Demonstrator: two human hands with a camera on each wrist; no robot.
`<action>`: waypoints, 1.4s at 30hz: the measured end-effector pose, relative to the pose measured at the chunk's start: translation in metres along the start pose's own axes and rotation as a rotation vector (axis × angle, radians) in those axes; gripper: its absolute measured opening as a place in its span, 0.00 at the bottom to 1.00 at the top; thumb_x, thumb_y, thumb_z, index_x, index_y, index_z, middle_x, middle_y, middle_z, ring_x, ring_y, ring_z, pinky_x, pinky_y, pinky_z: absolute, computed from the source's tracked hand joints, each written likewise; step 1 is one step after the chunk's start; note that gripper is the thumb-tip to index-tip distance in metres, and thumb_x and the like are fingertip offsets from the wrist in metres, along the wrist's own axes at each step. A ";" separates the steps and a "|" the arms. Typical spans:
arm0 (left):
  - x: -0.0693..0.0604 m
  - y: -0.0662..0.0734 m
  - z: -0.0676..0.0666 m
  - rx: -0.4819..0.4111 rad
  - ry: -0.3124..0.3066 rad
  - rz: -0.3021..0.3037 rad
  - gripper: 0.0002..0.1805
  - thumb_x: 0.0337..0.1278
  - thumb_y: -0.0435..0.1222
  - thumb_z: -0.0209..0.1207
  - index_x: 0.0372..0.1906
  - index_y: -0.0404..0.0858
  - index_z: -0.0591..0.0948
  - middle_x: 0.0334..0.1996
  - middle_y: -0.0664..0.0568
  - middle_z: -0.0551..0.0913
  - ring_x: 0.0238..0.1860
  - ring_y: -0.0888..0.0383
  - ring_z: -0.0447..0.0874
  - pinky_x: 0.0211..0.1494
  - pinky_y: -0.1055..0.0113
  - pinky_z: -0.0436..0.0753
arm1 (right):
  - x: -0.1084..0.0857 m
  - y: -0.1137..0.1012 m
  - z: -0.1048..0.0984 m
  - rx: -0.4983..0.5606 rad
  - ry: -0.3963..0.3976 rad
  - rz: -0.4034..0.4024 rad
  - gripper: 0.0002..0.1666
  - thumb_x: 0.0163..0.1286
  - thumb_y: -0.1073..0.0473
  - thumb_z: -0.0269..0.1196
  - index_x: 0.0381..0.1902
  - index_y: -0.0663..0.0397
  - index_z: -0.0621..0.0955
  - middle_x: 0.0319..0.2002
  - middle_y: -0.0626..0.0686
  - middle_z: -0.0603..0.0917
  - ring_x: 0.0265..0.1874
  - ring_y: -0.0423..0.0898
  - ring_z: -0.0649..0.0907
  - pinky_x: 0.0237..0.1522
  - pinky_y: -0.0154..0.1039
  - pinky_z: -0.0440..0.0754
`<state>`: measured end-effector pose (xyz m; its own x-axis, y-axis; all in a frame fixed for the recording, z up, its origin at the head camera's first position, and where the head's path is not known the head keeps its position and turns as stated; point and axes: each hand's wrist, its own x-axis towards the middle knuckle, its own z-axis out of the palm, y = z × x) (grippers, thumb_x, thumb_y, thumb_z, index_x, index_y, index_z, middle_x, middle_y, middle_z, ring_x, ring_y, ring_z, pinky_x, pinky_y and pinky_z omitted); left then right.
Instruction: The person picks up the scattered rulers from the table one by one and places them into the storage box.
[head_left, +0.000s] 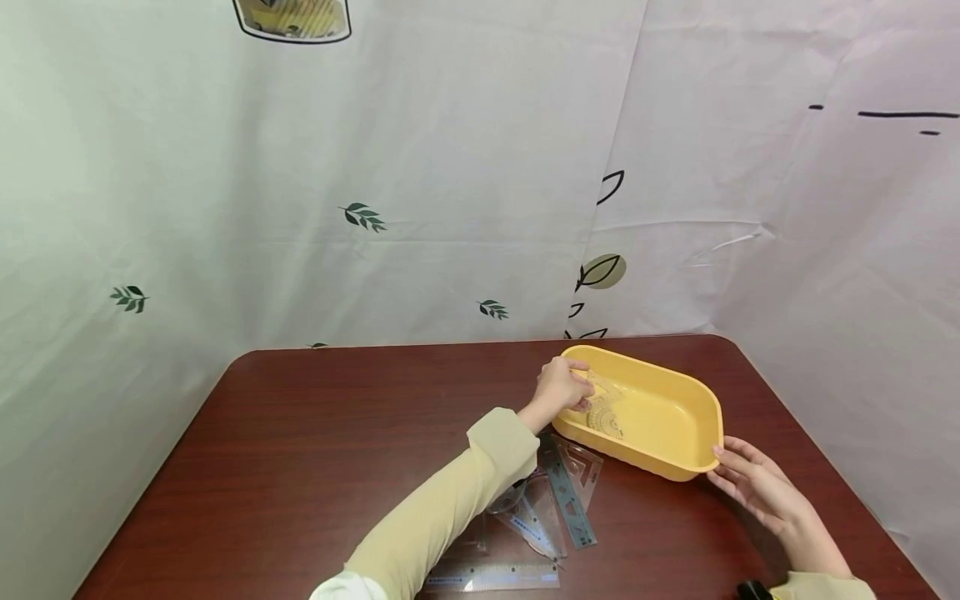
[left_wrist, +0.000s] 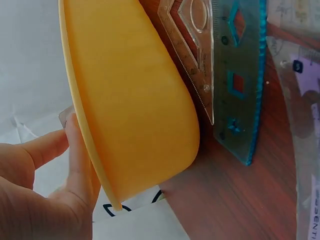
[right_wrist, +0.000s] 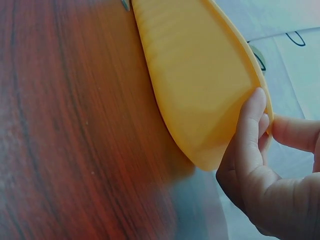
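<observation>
Yellow plastic forms the basin [head_left: 637,454], which sits between the two hands, just right of the left hand [head_left: 561,386] and just left of the right hand [head_left: 765,487]; the right hand pinches its near right end, thumb over the rim and fingers against the outer wall; the left hand reaches over the opposite end, its thumb and fingers seeming to be clamped together on a clear template [head_left: 604,414], whose printed pattern shows within the basin, just right of those fingers; in the left wrist view a small clear corner stands out at the fingertips [left_wrist: 75,132], which supports that reading; nearer the person than the left hand, beneath and beside its forearm, lie other drawing tools: a blue-grey ruler [head_left: 566,492], a clear set square [head_left: 583,471] beside it, a clear triangle with a blue strip [head_left: 531,527] and, farthest from that hand, a clear straight ruler [head_left: 495,577]; as a judgement, the work looks unfinished, since one template alone shows inside the basin and is not yet released, while several tools lie outside on the table [head_left: 300,458]; which way the pieces are passing, and whether the template touches the basin's floor, I cannot tell.
</observation>
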<state>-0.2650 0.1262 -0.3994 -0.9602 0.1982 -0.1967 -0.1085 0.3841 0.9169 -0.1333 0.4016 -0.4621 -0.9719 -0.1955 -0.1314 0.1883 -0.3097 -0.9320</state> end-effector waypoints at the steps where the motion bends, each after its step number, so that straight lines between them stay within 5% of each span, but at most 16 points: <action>1: 0.001 0.001 0.001 0.008 -0.004 -0.007 0.21 0.50 0.25 0.65 0.52 0.37 0.82 0.25 0.48 0.87 0.15 0.57 0.82 0.27 0.61 0.86 | 0.000 0.000 0.000 0.000 0.000 -0.001 0.14 0.76 0.66 0.45 0.45 0.42 0.76 0.40 0.42 0.82 0.40 0.35 0.83 0.44 0.29 0.83; 8: 0.005 -0.001 0.010 0.082 -0.016 -0.046 0.19 0.52 0.26 0.64 0.51 0.40 0.83 0.26 0.48 0.87 0.18 0.54 0.85 0.27 0.62 0.86 | -0.001 0.002 0.000 -0.002 0.017 0.021 0.13 0.76 0.65 0.46 0.45 0.42 0.75 0.40 0.42 0.82 0.40 0.36 0.83 0.44 0.29 0.83; 16: 0.011 -0.006 0.015 0.126 -0.005 -0.020 0.17 0.51 0.26 0.65 0.49 0.37 0.84 0.24 0.46 0.87 0.20 0.51 0.87 0.24 0.64 0.85 | -0.001 0.002 0.004 -0.019 0.043 0.019 0.13 0.76 0.64 0.47 0.44 0.41 0.75 0.40 0.42 0.82 0.40 0.35 0.83 0.44 0.29 0.83; 22: 0.009 -0.007 0.014 0.297 0.009 0.045 0.16 0.51 0.27 0.64 0.48 0.38 0.85 0.20 0.51 0.86 0.16 0.58 0.83 0.45 0.68 0.83 | 0.000 0.002 0.005 -0.012 0.026 0.010 0.13 0.76 0.65 0.46 0.45 0.42 0.76 0.40 0.42 0.82 0.40 0.35 0.83 0.44 0.29 0.83; 28: 0.010 -0.008 0.016 0.378 -0.064 0.076 0.24 0.49 0.21 0.57 0.54 0.37 0.82 0.33 0.49 0.89 0.10 0.62 0.53 0.17 0.71 0.61 | 0.000 0.001 0.006 -0.012 0.018 0.005 0.13 0.76 0.65 0.46 0.45 0.42 0.75 0.40 0.42 0.82 0.40 0.35 0.83 0.44 0.29 0.82; 31: 0.010 -0.009 0.018 0.445 -0.082 0.078 0.26 0.48 0.20 0.56 0.56 0.38 0.81 0.46 0.50 0.87 0.18 0.60 0.57 0.17 0.71 0.58 | 0.000 0.001 0.007 -0.013 0.020 0.002 0.13 0.76 0.65 0.46 0.45 0.42 0.75 0.40 0.42 0.82 0.40 0.35 0.83 0.44 0.29 0.82; 34: 0.009 -0.010 0.020 0.568 -0.058 0.103 0.16 0.48 0.23 0.58 0.42 0.38 0.86 0.51 0.53 0.85 0.26 0.60 0.63 0.22 0.72 0.59 | 0.000 0.001 0.007 -0.013 0.021 0.003 0.13 0.76 0.65 0.46 0.45 0.43 0.75 0.40 0.42 0.82 0.40 0.35 0.83 0.44 0.29 0.82; 36: 0.009 -0.010 0.021 0.617 -0.045 0.118 0.08 0.49 0.23 0.58 0.23 0.38 0.80 0.40 0.55 0.85 0.25 0.61 0.60 0.23 0.72 0.56 | 0.000 0.001 0.007 -0.011 0.020 0.005 0.13 0.77 0.65 0.46 0.45 0.43 0.75 0.40 0.42 0.82 0.40 0.35 0.83 0.44 0.29 0.82; 37: 0.009 -0.010 0.021 0.637 -0.037 0.129 0.14 0.50 0.24 0.58 0.16 0.40 0.72 0.33 0.56 0.83 0.24 0.62 0.58 0.24 0.72 0.55 | 0.000 0.001 0.007 -0.012 0.021 0.006 0.13 0.77 0.65 0.46 0.45 0.43 0.75 0.40 0.42 0.82 0.40 0.35 0.83 0.44 0.29 0.82; 40: 0.008 -0.010 0.022 0.644 -0.044 0.139 0.26 0.49 0.23 0.57 0.14 0.44 0.53 0.19 0.56 0.62 0.20 0.61 0.45 0.23 0.71 0.49 | 0.000 0.001 0.007 -0.015 0.023 0.008 0.13 0.77 0.65 0.46 0.46 0.43 0.74 0.40 0.42 0.82 0.40 0.35 0.83 0.44 0.29 0.82; 42: 0.008 -0.009 0.022 0.651 -0.043 0.144 0.23 0.48 0.23 0.57 0.13 0.43 0.58 0.19 0.58 0.62 0.19 0.62 0.49 0.23 0.72 0.50 | 0.000 0.000 0.007 -0.018 0.027 0.007 0.13 0.77 0.65 0.46 0.46 0.43 0.74 0.40 0.42 0.82 0.40 0.35 0.83 0.44 0.29 0.82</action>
<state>-0.2658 0.1438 -0.4165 -0.9409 0.3188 -0.1142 0.2104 0.8145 0.5407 -0.1324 0.3954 -0.4601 -0.9740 -0.1723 -0.1471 0.1930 -0.2914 -0.9369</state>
